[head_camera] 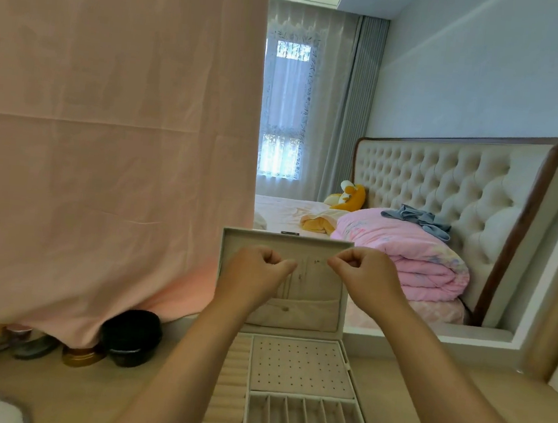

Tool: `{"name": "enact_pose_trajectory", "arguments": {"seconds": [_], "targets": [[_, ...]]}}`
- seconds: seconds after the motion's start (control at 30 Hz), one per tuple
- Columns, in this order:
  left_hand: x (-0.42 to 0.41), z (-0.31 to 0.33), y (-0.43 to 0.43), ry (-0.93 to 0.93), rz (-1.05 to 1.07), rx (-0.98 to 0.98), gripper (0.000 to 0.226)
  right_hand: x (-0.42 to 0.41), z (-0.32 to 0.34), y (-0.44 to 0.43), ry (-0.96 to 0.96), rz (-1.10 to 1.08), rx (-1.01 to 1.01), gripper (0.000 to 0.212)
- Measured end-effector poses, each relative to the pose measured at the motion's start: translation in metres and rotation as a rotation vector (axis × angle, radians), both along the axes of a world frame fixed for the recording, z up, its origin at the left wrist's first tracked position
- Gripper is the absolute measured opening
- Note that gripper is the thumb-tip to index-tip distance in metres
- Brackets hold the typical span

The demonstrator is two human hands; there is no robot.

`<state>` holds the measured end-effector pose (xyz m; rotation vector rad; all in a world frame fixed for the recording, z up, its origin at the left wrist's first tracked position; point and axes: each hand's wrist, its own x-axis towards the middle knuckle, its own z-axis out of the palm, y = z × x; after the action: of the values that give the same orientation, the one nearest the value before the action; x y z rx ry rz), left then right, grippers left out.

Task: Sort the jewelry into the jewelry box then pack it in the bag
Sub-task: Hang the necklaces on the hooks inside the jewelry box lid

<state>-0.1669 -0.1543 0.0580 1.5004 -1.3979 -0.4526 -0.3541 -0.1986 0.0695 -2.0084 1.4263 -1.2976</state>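
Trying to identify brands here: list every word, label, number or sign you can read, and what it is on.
None can be read in this view.
Jewelry box: no logo, label or number shows.
Jars at left: any print on them is too blurred to read.

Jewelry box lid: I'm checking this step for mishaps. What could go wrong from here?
The left hand and right hand pinch, fingers curled, before the upright lid; anything they hold is too fine to see, so it could drop into the tray below. It may snag the thin chains hanging there.
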Motion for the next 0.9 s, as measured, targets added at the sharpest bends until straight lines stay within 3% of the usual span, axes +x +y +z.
{"name": "enact_pose_trajectory", "arguments": {"seconds": [0.23,0.5,0.67,0.77,0.83,0.9], "targets": [[-0.015,0.000,-0.018,-0.096,0.224,0.003,0.041,0.021,-0.010,-0.017,0.015,-0.222,-0.243,0.009],[-0.025,-0.005,-0.021,-0.105,0.281,0.069,0.044,0.031,-0.018,-0.025,0.045,-0.313,-0.200,0.010],[-0.026,-0.020,-0.018,-0.097,0.253,0.127,0.046,0.025,-0.035,-0.025,0.052,-0.291,-0.123,0.024],[-0.026,-0.027,-0.016,-0.040,0.128,0.137,0.041,0.024,-0.042,-0.017,0.040,-0.217,-0.057,0.034],[-0.028,-0.029,-0.011,0.028,0.017,0.134,0.032,0.022,-0.041,-0.008,-0.018,-0.145,0.054,0.036],[-0.031,-0.030,-0.001,0.092,-0.079,0.118,0.025,0.024,-0.038,0.005,-0.205,-0.008,0.276,0.037]]}}
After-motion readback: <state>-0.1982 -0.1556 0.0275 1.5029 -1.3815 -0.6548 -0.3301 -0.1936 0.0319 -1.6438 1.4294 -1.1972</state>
